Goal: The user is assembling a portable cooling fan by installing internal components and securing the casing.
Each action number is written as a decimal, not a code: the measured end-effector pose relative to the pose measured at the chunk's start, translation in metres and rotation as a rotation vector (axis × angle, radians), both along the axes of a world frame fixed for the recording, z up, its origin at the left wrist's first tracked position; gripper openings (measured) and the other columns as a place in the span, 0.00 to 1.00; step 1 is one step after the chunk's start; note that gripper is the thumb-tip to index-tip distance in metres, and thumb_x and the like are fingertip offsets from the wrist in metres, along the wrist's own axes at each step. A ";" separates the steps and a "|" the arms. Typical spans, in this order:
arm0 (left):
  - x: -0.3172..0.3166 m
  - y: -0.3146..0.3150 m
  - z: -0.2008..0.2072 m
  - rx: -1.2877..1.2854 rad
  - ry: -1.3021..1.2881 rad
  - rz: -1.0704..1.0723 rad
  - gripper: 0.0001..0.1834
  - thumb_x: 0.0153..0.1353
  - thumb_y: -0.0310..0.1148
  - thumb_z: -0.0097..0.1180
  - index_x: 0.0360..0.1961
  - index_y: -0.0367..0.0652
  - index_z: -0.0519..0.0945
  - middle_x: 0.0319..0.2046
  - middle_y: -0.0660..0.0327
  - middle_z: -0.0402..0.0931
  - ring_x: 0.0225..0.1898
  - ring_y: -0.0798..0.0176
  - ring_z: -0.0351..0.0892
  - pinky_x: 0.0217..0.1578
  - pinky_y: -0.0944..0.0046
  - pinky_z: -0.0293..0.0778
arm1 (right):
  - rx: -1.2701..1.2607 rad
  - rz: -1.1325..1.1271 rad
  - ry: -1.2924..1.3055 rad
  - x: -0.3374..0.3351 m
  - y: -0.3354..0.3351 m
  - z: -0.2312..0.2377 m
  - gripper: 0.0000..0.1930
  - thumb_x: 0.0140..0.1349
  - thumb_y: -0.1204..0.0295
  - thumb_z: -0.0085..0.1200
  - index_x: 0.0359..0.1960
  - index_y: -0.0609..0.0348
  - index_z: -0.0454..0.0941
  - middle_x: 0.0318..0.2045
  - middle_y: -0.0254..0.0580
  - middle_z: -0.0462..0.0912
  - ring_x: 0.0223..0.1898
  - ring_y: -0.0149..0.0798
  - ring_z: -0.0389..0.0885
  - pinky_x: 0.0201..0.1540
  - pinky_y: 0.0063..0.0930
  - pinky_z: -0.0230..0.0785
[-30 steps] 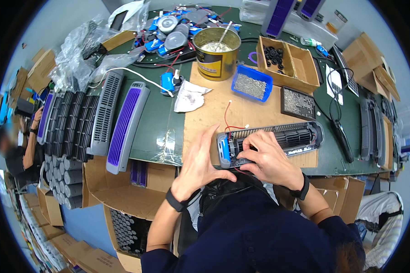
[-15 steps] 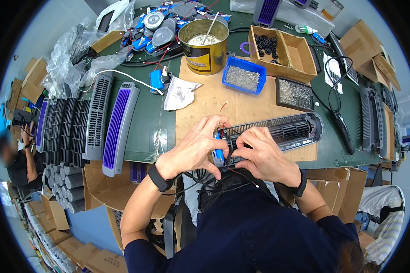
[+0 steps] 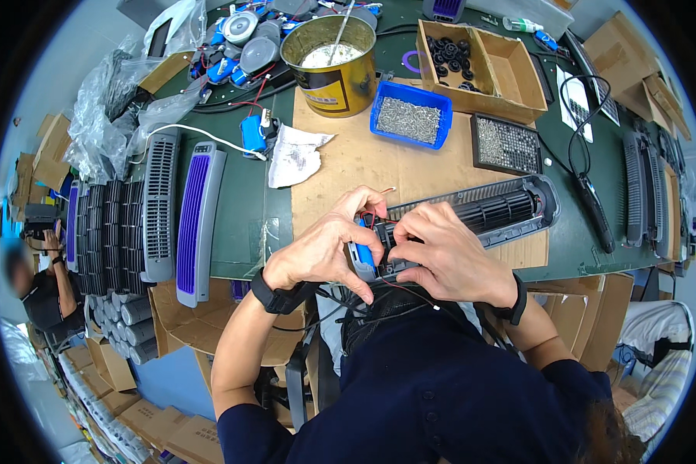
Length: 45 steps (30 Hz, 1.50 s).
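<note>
A long grey fan housing [image 3: 545,225] lies tilted on the cardboard near the table edge, with a black ribbed roller [image 3: 496,213] inside. My left hand [image 3: 322,246] is closed round its left end, fingers at a blue block [image 3: 365,252] with thin red wires. My right hand [image 3: 455,254] presses over the same end, fingers bent and pinched together just right of the blue block. What they pinch is hidden behind the knuckles. A thin dark wire [image 3: 416,297] with a pale plug hangs out below the housing.
Behind stand a metal bucket [image 3: 329,66] of pale paste, a blue tray [image 3: 411,112] of screws, a black tray [image 3: 506,145] of small metal parts and a cardboard box [image 3: 483,69]. Grey-purple housings [image 3: 201,224] stand left; a corded tool [image 3: 593,213] lies right. Another person works far left.
The view has shifted a little, moving the bucket and trays in the picture. Both hands stay at the housing's left end, the right fingers slightly changed in pose.
</note>
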<state>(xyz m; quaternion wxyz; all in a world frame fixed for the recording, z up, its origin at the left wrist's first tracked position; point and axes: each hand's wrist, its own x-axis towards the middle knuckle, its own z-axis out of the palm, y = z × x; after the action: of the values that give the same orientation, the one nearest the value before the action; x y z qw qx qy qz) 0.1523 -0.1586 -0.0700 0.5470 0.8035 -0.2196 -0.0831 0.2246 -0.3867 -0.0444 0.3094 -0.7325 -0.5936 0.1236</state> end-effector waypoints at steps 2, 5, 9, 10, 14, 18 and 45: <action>0.003 -0.001 -0.001 -0.011 0.015 -0.001 0.27 0.19 0.43 0.82 0.24 0.47 0.82 0.49 0.56 0.62 0.54 0.49 0.63 0.58 0.54 0.63 | -0.003 -0.007 0.009 0.003 0.000 0.000 0.14 0.45 0.66 0.67 0.33 0.55 0.80 0.36 0.36 0.69 0.44 0.43 0.68 0.47 0.38 0.59; 0.002 0.000 -0.001 0.002 0.005 0.001 0.25 0.22 0.44 0.81 0.23 0.47 0.81 0.48 0.56 0.63 0.54 0.49 0.63 0.57 0.54 0.62 | -0.016 0.002 0.024 0.003 0.001 0.002 0.14 0.46 0.66 0.67 0.34 0.54 0.80 0.36 0.36 0.70 0.44 0.43 0.69 0.47 0.38 0.59; -0.013 -0.001 -0.002 -0.028 -0.008 0.077 0.26 0.28 0.45 0.81 0.28 0.47 0.83 0.54 0.54 0.61 0.58 0.49 0.62 0.61 0.52 0.60 | -0.019 0.015 0.006 0.005 0.005 0.006 0.16 0.45 0.64 0.67 0.36 0.53 0.80 0.38 0.36 0.72 0.44 0.44 0.70 0.48 0.38 0.59; -0.017 -0.001 0.000 -0.035 -0.050 0.106 0.28 0.28 0.46 0.81 0.31 0.46 0.84 0.56 0.53 0.60 0.60 0.49 0.62 0.62 0.51 0.59 | 0.001 0.027 0.001 0.004 0.005 0.008 0.16 0.45 0.64 0.67 0.36 0.53 0.80 0.38 0.36 0.72 0.44 0.44 0.70 0.48 0.38 0.59; -0.044 0.032 0.032 0.226 -0.148 0.697 0.39 0.30 0.43 0.80 0.49 0.49 0.79 0.59 0.51 0.60 0.62 0.48 0.61 0.62 0.49 0.61 | -0.017 -0.043 0.014 0.004 0.003 0.007 0.18 0.45 0.66 0.68 0.38 0.54 0.79 0.38 0.36 0.74 0.45 0.42 0.70 0.48 0.36 0.59; -0.114 0.097 0.025 1.003 -0.111 1.296 0.52 0.27 0.35 0.80 0.60 0.50 0.70 0.55 0.49 0.63 0.55 0.43 0.67 0.55 0.47 0.68 | 0.018 -0.023 0.058 0.005 0.000 0.011 0.20 0.42 0.65 0.71 0.38 0.54 0.81 0.37 0.38 0.76 0.43 0.44 0.73 0.48 0.35 0.61; -0.170 0.018 0.043 -1.082 0.357 0.060 0.74 0.36 0.72 0.66 0.73 0.37 0.41 0.68 0.35 0.44 0.52 0.38 0.75 0.38 0.53 0.81 | 0.473 -0.056 0.886 0.038 0.004 -0.001 0.21 0.58 0.72 0.65 0.51 0.61 0.71 0.44 0.34 0.77 0.44 0.28 0.77 0.51 0.24 0.69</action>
<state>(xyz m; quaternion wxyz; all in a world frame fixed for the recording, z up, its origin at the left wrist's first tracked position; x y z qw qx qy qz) -0.0178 -0.1403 -0.0268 0.9114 0.3882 -0.1122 -0.0777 0.2629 -0.3825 -0.0453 0.6924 -0.5352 -0.3972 0.2762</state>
